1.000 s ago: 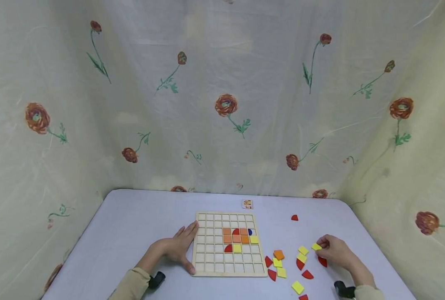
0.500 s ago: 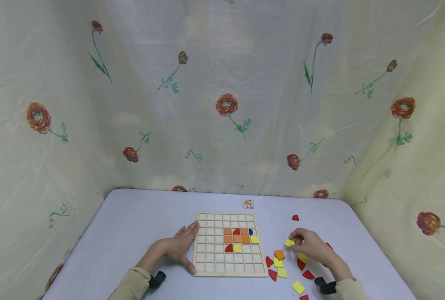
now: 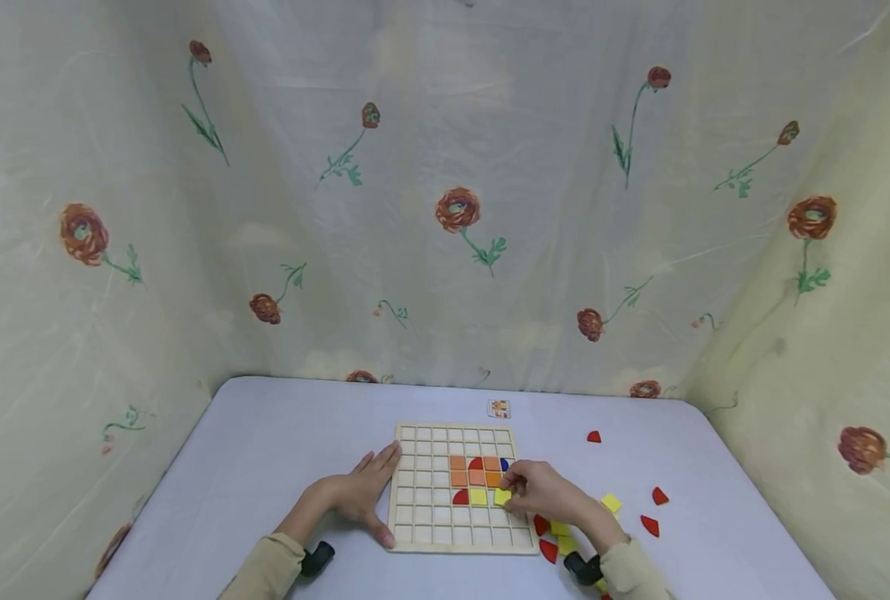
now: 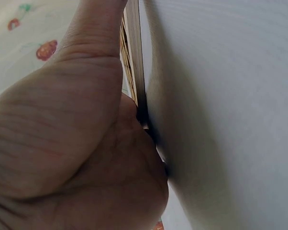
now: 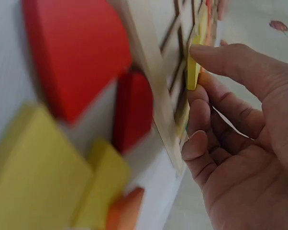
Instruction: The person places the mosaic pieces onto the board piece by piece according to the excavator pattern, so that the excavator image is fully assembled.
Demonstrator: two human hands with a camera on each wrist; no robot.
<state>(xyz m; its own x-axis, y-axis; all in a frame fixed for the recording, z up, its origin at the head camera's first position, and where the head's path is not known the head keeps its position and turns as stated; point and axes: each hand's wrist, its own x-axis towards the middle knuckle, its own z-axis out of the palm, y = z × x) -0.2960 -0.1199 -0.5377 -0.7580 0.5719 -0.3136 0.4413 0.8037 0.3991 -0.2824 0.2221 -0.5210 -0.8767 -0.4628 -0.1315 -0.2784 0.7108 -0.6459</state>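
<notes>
A wooden grid board lies on the table with orange, red, blue and yellow pieces in some of its cells. Along the board's left edge rests my left hand, fingers straight and spread, thumb near the front corner. My right hand pinches a yellow square tile between thumb and fingers. This tile is over a cell to the right of a seated yellow tile. The right wrist view shows the held yellow tile on edge, close to the grid.
Loose yellow squares and red quarter circles lie right of the board, partly under my right forearm. Single red pieces sit farther off. A small printed card lies behind the board. A floral curtain surrounds the table.
My right hand has carried the yellow square tile leftward from the loose pieces to above the board. My left hand stays at the board's edge.
</notes>
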